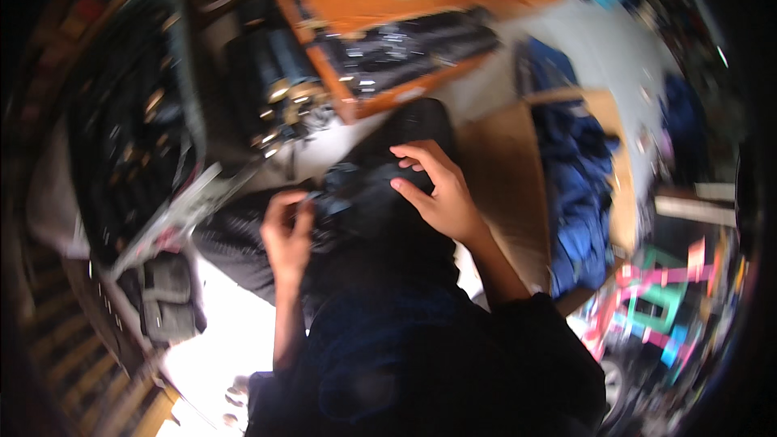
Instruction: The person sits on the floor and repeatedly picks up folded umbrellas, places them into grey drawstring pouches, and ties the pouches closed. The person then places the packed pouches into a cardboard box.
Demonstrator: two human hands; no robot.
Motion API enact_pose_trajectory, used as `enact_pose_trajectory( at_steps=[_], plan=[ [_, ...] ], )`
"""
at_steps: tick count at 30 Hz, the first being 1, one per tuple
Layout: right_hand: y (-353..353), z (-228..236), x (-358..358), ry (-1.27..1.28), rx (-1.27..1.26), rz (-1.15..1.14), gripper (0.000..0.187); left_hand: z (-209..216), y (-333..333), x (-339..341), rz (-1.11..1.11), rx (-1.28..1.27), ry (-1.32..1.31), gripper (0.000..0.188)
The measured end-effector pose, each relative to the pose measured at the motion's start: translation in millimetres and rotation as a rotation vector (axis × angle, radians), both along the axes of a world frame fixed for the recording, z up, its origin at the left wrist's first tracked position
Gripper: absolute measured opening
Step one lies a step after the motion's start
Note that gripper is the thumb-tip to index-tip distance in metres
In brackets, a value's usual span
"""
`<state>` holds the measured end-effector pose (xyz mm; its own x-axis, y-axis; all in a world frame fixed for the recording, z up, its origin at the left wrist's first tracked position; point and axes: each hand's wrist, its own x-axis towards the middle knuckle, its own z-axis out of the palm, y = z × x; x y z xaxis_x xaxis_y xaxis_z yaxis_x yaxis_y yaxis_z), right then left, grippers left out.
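Above my lap my left hand [287, 235] is closed, its thumb and fingertips drawn together. What they hold, if anything, is too blurred to name. Right beside those fingertips, over my dark trousers, shows a small blue-grey, slightly shiny thing [333, 194]; I cannot tell whether the fingers touch it. My right hand [441, 198] hovers to the right of it, thumb and fingers apart and curved, with nothing between them.
An orange box [348, 105] with dark shiny plastic-wrapped goods lies ahead. On the right stands a cardboard box [506, 186] holding blue bundles [579, 218]. Black items with brass-coloured parts [291, 101] lie front left, near a large dark bag [129, 129]. Colourful clutter [664, 299] sits lower right.
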<state>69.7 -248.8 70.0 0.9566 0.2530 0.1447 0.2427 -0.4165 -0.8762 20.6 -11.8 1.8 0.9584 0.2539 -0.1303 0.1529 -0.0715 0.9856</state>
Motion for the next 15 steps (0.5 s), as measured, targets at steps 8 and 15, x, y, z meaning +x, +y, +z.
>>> enact_pose_trajectory(
  at_steps=[8,15],
  plan=[
    [-183.7,109.7,-82.3,0.287,-0.485,-0.505,0.006,-7.6,-17.2,-2.4,-0.15,-0.157,-0.039,0.006],
    [-210.1,52.7,-76.3,-0.152,-0.514,-0.246,0.008,7.8,-33.3,12.6,-0.272,-0.026,-0.104,0.006]
  ],
)
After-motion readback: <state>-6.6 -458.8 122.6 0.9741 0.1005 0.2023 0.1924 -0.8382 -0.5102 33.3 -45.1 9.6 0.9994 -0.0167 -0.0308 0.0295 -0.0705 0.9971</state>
